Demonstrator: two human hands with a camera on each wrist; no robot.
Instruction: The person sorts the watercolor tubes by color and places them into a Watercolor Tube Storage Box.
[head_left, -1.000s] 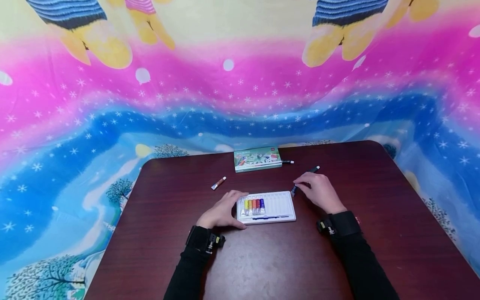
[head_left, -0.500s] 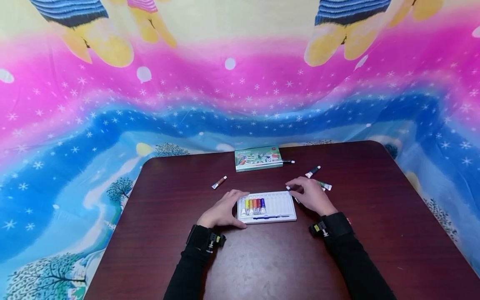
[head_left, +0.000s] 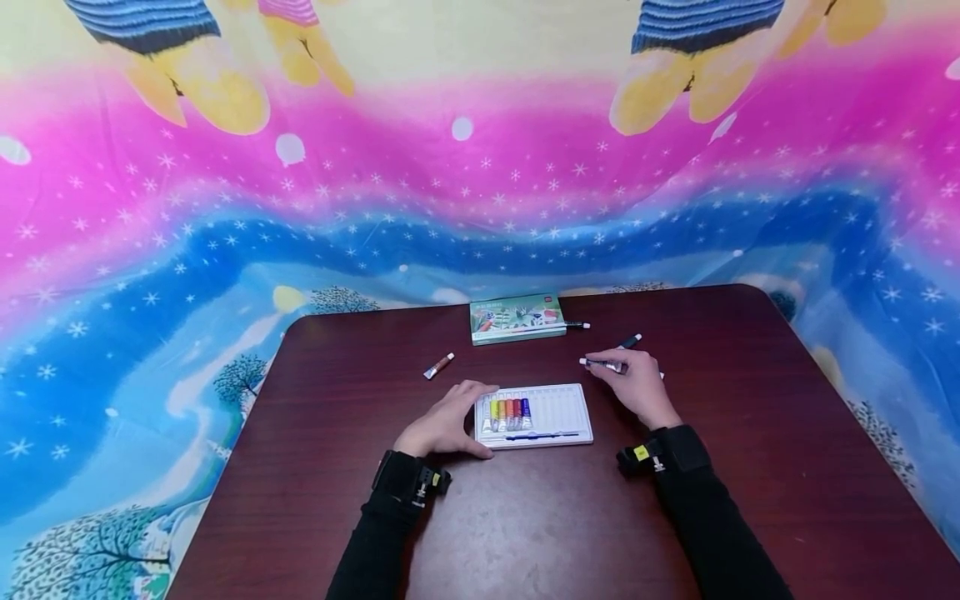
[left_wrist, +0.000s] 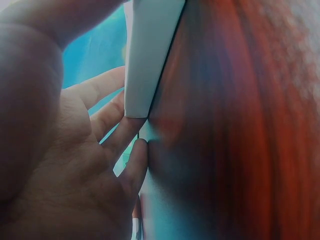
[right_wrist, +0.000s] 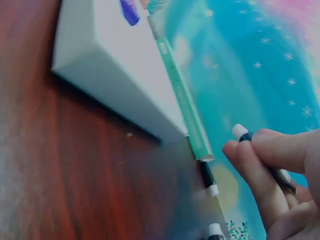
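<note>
A white paint tray (head_left: 555,410) lies on the table, with several coloured paint tubes (head_left: 507,412) side by side in its left part and a blue paintbrush (head_left: 542,436) along its front. My left hand (head_left: 444,423) grips the tray's left end, thumb at the near edge and fingers at the far corner. Off the tray's far right corner, my right hand (head_left: 636,387) pinches a dark paint tube (head_left: 604,364). Its white cap points left in the head view and sticks out past the fingertips in the right wrist view. The hand hides part of the tube.
Behind the tray stands a green illustrated box (head_left: 517,318), with a black tube (head_left: 576,325) by its right end. A brown tube (head_left: 438,366) lies back left. Another dark tube (head_left: 633,341) lies beyond my right hand. A patterned cloth (head_left: 465,200) hangs behind the table.
My right hand has taken the dark tube from beside the tray's right edge and moved slightly back and right with it, covering most of a green tube. The left hand stays on the tray.
</note>
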